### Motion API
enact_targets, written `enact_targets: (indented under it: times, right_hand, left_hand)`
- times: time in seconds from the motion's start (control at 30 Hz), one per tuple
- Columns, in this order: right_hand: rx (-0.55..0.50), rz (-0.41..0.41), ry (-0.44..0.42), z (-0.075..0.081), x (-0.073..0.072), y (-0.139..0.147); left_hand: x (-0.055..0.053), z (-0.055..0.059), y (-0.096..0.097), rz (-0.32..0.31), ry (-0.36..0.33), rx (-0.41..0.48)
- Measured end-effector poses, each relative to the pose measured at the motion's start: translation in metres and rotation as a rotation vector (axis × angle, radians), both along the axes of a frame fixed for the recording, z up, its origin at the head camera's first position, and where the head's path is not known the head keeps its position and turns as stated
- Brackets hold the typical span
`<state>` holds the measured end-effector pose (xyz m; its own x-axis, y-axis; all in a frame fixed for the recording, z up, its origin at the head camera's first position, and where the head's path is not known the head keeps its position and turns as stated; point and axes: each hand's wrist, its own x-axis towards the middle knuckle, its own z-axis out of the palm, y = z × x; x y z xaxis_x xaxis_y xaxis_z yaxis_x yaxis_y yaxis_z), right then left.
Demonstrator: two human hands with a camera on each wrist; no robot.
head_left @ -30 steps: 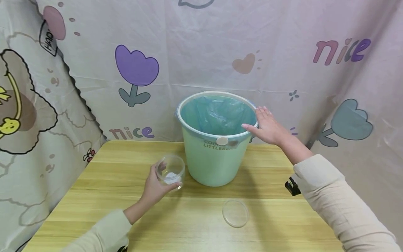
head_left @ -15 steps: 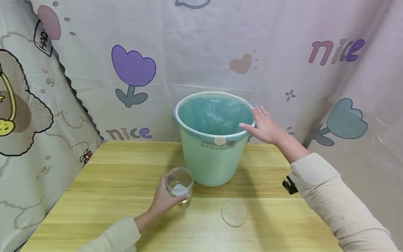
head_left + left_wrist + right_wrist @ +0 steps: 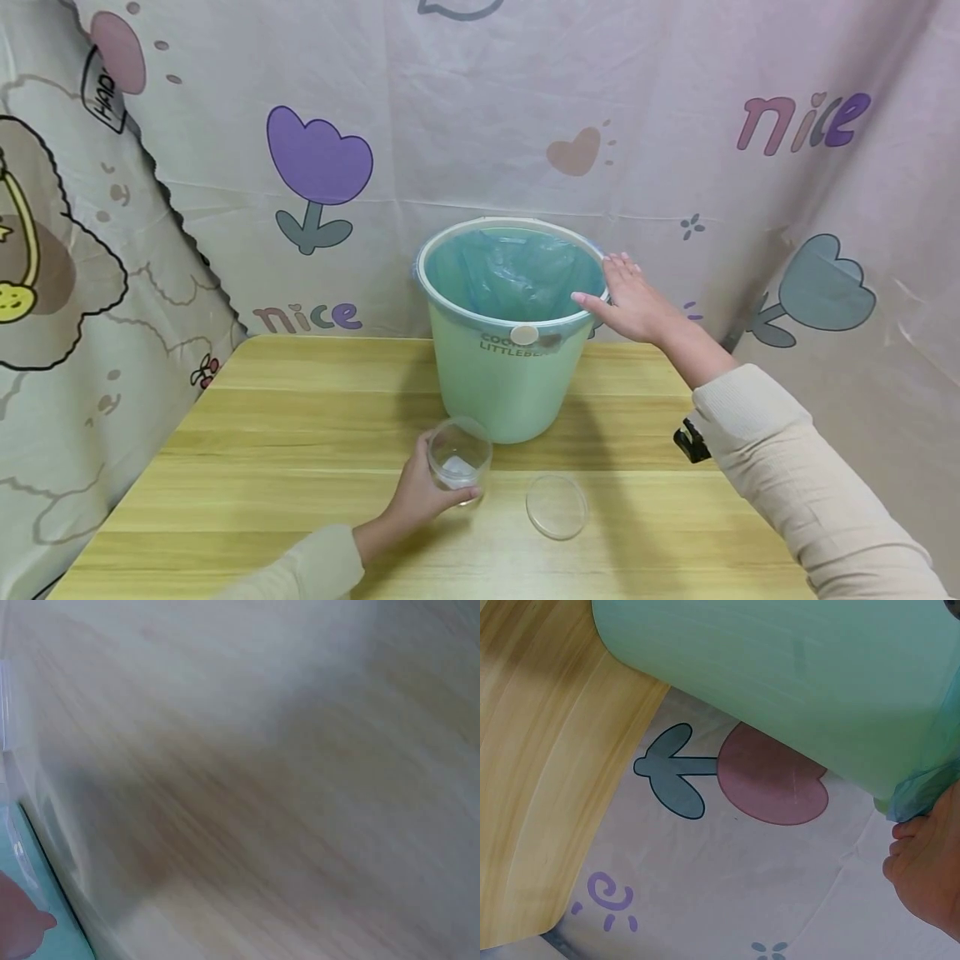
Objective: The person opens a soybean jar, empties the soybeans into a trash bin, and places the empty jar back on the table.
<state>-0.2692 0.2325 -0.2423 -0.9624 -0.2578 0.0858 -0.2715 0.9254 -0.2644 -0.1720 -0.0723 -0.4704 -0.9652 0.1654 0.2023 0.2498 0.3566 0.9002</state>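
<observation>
My left hand (image 3: 422, 492) grips a clear, open-topped plastic tub (image 3: 480, 467) from its left side, thumb along the front. A small white piece (image 3: 457, 468) sits at the bottom of the tub. Just behind it stands a pale green bucket (image 3: 502, 383) with a blue plastic bag (image 3: 517, 267) lining the inside. On the bucket's right rim rests my right hand (image 3: 637, 304), its fingers straight. The right wrist view catches that hand (image 3: 930, 862) beside the bag's folded edge (image 3: 922, 791). A blurred fingertip (image 3: 19, 922) shows at the left wrist view's lower left.
A round clear lid (image 3: 557, 507) lies flat on the wooden table (image 3: 315, 417), right of the tub. Behind the table hangs a printed curtain (image 3: 465, 125), close to the bucket's back. Another curtain (image 3: 60, 417) runs down the left side.
The left hand has carried the tub to the right and toward the front, closer to the lid. The right hand has stayed on the bucket's rim.
</observation>
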Motion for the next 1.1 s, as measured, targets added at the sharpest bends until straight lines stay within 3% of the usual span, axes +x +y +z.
enact_targets:
  times: [0.2,0.5,1.1]
  right_hand:
    - [0.001,0.004,0.004,0.001,0.000,0.000]
    - [0.001,0.002,0.007,0.001,0.002,0.000]
    - [-0.012,0.010,0.011,-0.001,0.001,0.000]
  left_hand:
    - [0.006,-0.008,0.007,-0.009,0.017,0.016]
    - [0.017,-0.014,0.018,-0.050,-0.042,0.014]
    - [0.023,-0.024,0.023,-0.080,-0.048,0.004]
